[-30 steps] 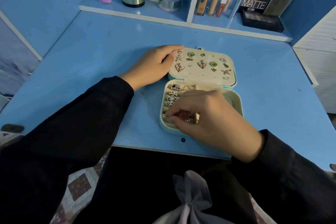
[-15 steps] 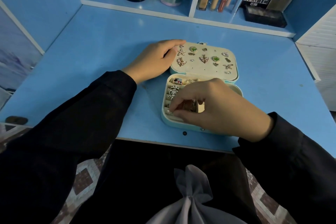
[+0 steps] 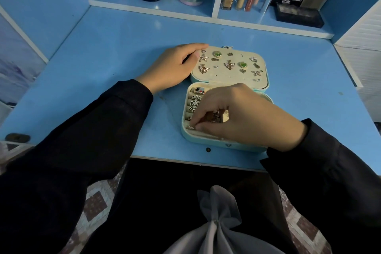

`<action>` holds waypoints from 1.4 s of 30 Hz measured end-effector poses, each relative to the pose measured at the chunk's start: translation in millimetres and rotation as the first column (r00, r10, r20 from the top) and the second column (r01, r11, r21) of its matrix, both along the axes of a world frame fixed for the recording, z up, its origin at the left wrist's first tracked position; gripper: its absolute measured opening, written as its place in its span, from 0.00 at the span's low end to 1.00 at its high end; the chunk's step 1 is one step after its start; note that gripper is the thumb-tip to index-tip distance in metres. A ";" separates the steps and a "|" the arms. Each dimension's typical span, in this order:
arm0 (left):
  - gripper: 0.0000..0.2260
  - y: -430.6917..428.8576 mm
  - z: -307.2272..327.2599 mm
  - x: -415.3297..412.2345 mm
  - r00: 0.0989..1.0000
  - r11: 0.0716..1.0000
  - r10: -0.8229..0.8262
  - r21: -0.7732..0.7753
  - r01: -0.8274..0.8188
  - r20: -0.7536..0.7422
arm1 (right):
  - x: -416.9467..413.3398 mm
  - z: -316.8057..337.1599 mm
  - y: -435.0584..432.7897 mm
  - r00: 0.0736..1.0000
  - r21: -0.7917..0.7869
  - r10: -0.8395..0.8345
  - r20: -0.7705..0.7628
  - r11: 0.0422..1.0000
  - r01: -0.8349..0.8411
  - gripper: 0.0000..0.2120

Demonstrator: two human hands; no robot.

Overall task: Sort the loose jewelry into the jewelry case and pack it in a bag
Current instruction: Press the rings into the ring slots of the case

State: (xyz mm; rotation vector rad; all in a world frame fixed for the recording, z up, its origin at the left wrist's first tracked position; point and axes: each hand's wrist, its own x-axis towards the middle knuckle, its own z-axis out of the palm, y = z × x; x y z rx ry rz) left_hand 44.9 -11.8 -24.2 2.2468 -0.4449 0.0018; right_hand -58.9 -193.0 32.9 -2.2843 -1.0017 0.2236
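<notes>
jewelry case (image 3: 226,147) open on blue worktop (image 3: 115,64). left hand (image 3: 173,68) lies flat, steadying its lid (image 3: 222,78); right hand (image 3: 243,117) pinches a small ring (image 3: 190,127) at the case's near-left corner. ring looks tiny, hard, slippery: best held by its band.

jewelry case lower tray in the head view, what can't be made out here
- Head view: the right half of the light-blue jewelry case's tray is covered by the right hand.
- Small silvery piece pinched by its fingers: too small and too covered to identify.
- The cream lid panel's left edge lies under the left hand.
- Grey fabric bag: cut off by the bottom edge.
</notes>
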 end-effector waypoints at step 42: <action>0.19 -12.6 2.3 -9.4 0.997 0.978 0.072 -0.195 -0.074 -0.019 | 64.3 -47.3 -76.4 0.725 0.371 -0.602 -0.334 0.623 0.689 0.19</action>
